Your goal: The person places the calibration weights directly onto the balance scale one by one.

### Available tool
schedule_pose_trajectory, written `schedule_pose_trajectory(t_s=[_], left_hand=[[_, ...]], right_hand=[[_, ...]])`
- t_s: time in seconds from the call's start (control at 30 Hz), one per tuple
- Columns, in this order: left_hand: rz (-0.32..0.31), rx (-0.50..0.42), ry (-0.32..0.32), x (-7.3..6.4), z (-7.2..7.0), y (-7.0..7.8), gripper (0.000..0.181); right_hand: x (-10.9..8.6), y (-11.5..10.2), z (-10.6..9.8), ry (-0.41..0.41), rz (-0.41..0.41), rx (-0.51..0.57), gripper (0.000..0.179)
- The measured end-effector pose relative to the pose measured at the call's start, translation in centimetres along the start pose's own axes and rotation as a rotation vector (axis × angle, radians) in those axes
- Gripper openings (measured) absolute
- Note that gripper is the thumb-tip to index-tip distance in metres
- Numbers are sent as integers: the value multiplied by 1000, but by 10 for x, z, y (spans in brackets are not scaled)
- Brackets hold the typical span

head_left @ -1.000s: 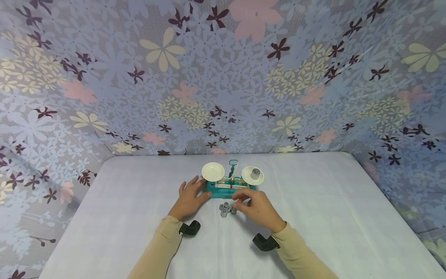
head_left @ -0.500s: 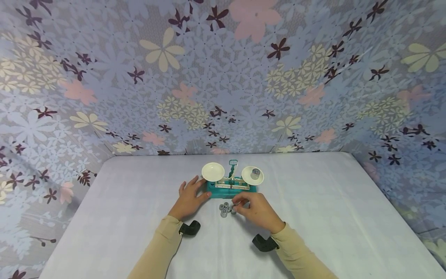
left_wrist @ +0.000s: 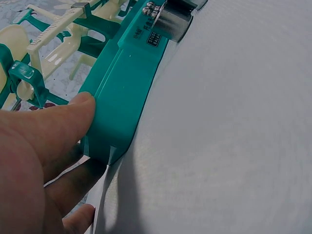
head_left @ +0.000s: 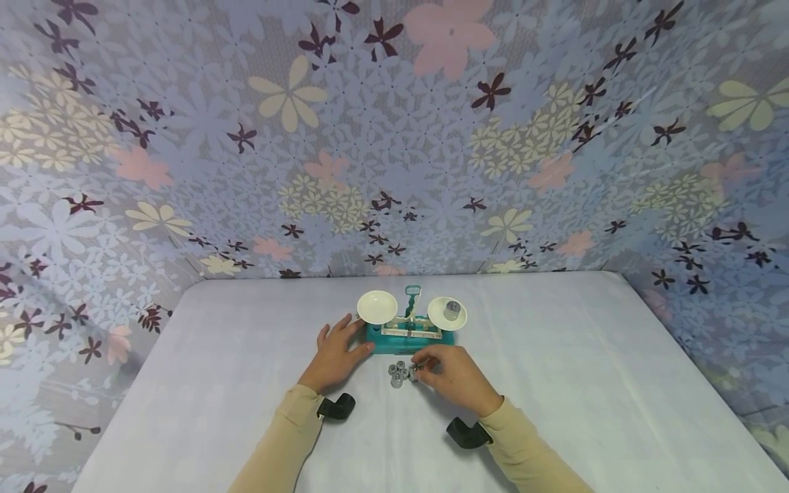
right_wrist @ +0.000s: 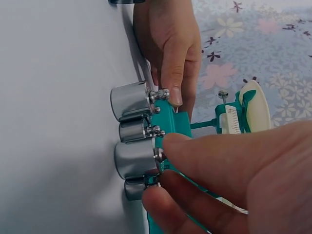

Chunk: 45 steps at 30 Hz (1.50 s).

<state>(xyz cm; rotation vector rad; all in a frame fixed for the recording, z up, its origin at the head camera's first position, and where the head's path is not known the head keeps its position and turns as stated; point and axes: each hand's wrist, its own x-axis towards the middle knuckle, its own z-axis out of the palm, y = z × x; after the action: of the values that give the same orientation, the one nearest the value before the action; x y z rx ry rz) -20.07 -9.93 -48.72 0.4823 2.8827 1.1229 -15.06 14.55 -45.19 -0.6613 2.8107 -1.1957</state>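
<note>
A green balance scale with two white pans stands on the table. My left hand holds the left end of its base. In the left wrist view the thumb lies on top of the green base, other fingers at its end. My right hand is in front of the base. Its thumb and fingertips pinch the knob of a silver cylindrical weight, with the thumb on one side. Several other knobbed weights stand close beside it. A larger weight sits in the right pan.
The left pan sits higher than the right one. A white cloth covers the table. Floral fabric walls rise behind and at both sides. Black wrist mounts stick out from the sleeves.
The fingers of my right hand have drawn down slightly and closed on the weight's knob. My left hand stays on the base. The head view has tilted slightly.
</note>
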Motion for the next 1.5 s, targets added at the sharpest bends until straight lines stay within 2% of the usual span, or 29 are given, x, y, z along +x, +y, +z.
schedule_pose_trajectory(t_s=[0.53,1.5], left_hand=[[3,-2,2,0,1,-1,57],[3,5,-3,0,0,1,58]], right_hand=[[0,5,3,6,-5,-59,11],[-1,0,2,33,-18,-46,7]])
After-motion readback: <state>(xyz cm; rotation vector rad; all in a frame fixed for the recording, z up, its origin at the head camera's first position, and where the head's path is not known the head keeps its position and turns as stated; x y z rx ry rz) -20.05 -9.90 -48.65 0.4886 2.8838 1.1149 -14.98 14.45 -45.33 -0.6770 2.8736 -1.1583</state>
